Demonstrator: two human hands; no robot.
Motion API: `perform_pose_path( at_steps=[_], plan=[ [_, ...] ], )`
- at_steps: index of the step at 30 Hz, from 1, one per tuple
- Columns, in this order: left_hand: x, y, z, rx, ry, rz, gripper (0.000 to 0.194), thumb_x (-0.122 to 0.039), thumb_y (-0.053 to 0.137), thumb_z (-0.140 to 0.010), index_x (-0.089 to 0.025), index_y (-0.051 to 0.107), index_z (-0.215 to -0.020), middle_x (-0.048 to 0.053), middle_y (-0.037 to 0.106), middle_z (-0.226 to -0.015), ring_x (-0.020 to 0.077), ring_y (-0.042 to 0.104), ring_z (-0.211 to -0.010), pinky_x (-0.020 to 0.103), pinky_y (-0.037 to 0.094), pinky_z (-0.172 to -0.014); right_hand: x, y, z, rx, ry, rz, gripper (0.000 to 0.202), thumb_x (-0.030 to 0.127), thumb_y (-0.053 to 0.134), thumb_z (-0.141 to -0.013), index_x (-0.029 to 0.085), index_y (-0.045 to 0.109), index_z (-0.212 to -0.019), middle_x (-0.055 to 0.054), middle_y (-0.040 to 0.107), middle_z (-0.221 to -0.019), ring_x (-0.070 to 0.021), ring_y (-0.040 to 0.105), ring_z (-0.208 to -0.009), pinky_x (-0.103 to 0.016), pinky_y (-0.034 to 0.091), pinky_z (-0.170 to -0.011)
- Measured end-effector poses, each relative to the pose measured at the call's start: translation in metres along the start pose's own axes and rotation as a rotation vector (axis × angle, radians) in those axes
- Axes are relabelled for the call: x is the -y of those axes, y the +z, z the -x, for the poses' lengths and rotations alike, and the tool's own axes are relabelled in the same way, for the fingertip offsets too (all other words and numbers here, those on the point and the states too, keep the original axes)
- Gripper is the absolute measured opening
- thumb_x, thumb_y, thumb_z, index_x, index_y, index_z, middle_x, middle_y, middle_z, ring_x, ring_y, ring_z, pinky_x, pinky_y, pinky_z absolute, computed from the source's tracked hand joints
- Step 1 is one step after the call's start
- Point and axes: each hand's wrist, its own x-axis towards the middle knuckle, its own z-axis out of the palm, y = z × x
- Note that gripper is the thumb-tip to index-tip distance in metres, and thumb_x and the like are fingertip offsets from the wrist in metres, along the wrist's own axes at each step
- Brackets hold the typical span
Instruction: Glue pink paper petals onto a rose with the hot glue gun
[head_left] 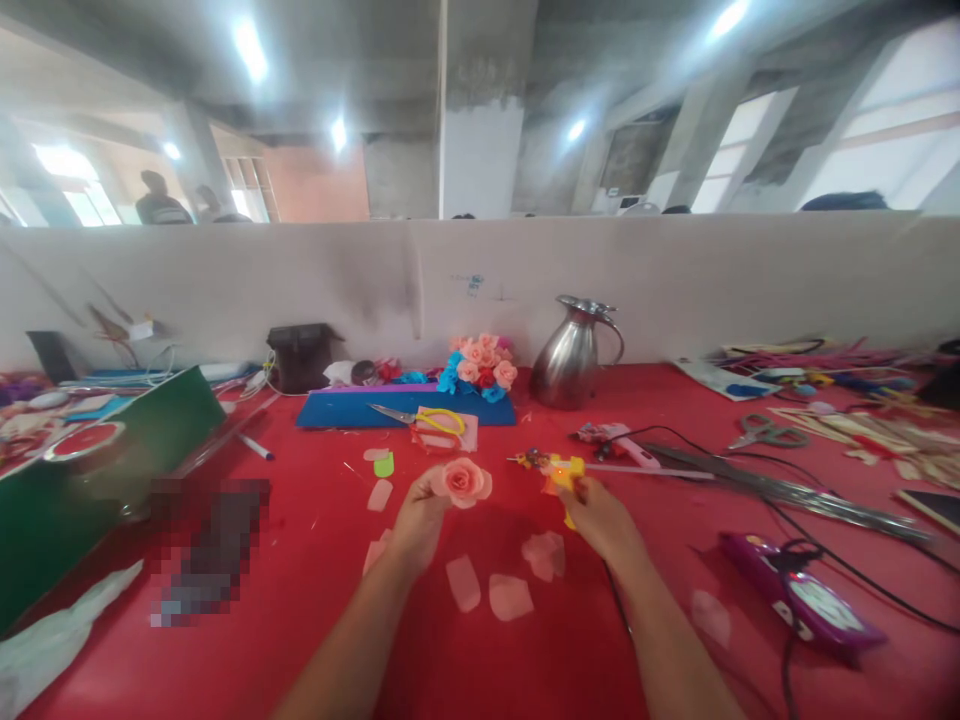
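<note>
In the head view my left hand (421,515) is closed on a pink paper rose (463,482), whose layered petals face up. My right hand (602,520) grips a yellow hot glue gun (571,478) with a small light lit on its body, and a glue stick (649,470) sticks out of its back. The gun's nozzle points left, apart from the rose. Loose pink petals (511,597) lie on the red table below and between my hands. A lime green petal-shaped piece (384,464) rests left of the rose.
Yellow-handled scissors (442,420) lie by a blue board (337,410). Behind stand a flower bunch (480,365) and a steel jug (571,355). At right are a purple power strip (802,595), cables, a pink glue gun (626,443) and grey scissors (772,431). A green board (180,430) stands left.
</note>
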Motion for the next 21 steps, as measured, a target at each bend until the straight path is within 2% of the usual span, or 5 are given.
perform_pose_path(
  at_steps=[3, 5, 10, 14, 21],
  plan=[
    [-0.001, 0.000, 0.002, 0.014, -0.012, -0.018, 0.014, -0.015, 0.070, -0.059, -0.016, 0.067, -0.073, 0.002, 0.066, -0.073, 0.0164, 0.058, -0.075, 0.029, 0.041, -0.075, 0.010, -0.015, 0.012, -0.132, -0.132, 0.229, 0.016, 0.032, 0.050, -0.077, 0.020, 0.062, -0.079, -0.011, 0.067, -0.086, -0.0253, 0.062, -0.083, -0.035, 0.043, -0.069],
    [-0.001, 0.000, 0.003, 0.035, -0.017, -0.033, 0.014, -0.015, 0.070, -0.059, -0.016, 0.066, -0.072, 0.002, 0.065, -0.075, 0.0160, 0.058, -0.075, 0.028, 0.041, -0.073, 0.026, -0.023, 0.025, -0.123, -0.303, 0.072, 0.019, 0.033, 0.049, -0.079, 0.020, 0.062, -0.079, -0.009, 0.067, -0.087, -0.0226, 0.062, -0.083, -0.032, 0.044, -0.071],
    [-0.002, -0.001, 0.005, 0.115, -0.019, -0.099, 0.006, -0.016, 0.067, -0.064, -0.015, 0.065, -0.069, 0.004, 0.062, -0.079, 0.0157, 0.055, -0.075, 0.026, 0.040, -0.068, 0.079, -0.044, 0.063, 0.237, -0.581, -0.433, 0.023, 0.039, 0.049, -0.083, 0.021, 0.063, -0.087, -0.003, 0.067, -0.090, -0.0180, 0.060, -0.087, -0.029, 0.045, -0.079],
    [-0.006, 0.003, 0.008, 0.153, -0.015, -0.152, 0.003, -0.015, 0.067, -0.063, -0.015, 0.065, -0.066, 0.003, 0.059, -0.078, 0.0131, 0.050, -0.070, 0.023, 0.038, -0.064, 0.101, -0.058, 0.079, 0.255, -0.666, -0.369, 0.019, 0.037, 0.053, -0.082, 0.021, 0.064, -0.080, -0.003, 0.065, -0.087, -0.0177, 0.058, -0.086, -0.030, 0.042, -0.081],
    [-0.007, 0.007, 0.009, 0.168, -0.048, -0.137, 0.005, -0.017, 0.070, -0.062, -0.016, 0.066, -0.064, 0.004, 0.057, -0.080, 0.0137, 0.049, -0.071, 0.024, 0.038, -0.065, 0.107, -0.057, 0.084, 0.241, -0.712, -0.177, 0.011, 0.026, 0.055, -0.077, 0.021, 0.063, -0.070, -0.002, 0.064, -0.076, -0.0186, 0.056, -0.080, -0.032, 0.040, -0.075]
  ],
)
